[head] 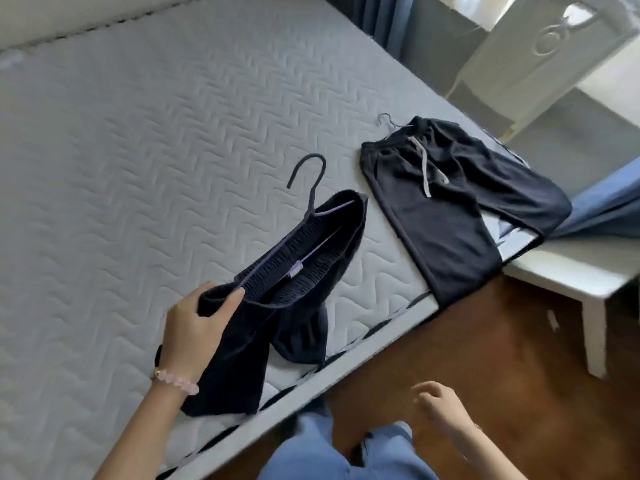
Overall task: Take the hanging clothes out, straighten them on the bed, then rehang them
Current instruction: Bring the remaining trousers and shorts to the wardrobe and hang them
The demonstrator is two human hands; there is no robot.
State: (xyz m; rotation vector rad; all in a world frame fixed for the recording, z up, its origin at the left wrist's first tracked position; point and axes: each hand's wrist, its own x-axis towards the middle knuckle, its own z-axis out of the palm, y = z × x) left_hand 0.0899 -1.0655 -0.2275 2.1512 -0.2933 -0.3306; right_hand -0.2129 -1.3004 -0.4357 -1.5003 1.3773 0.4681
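**A:** Where is the clothing relative to the hands?

**B:** From my end, the left hand (194, 327) grips one end of the waistband of a dark garment (304, 327) near the bed's (138, 150) near edge. The waistband runs away from the hand toward the bed's middle. Part of the garment hangs under the hand, over that edge. A hanger (310, 192) is threaded through the waistband, and its hook lies on the mattress pointing at the far side.

**A:** And the other piece?

**B:** The drawstring trousers (450, 209) lie flat at the bed's right corner, well apart from both hands, with one leg over the near edge. A second hanger (386, 119) shows only its hook above their waist. The pale drawstring (424, 164) lies loose on the front.

**A:** Hand poses?

**B:** The left forearm comes in from the lower left over the mattress, with a pink bead bracelet (176, 381) at the wrist. The thumb lies on top of the cloth and the fingers curl under it. The right hand (440, 405) hangs over the wooden floor (485, 341) off the bed's near edge. Its fingers are loosely spread and it holds nothing.

**A:** Any writing?

**B:** There is a small pale tag (296, 270) inside the waistband, too small for me to read.
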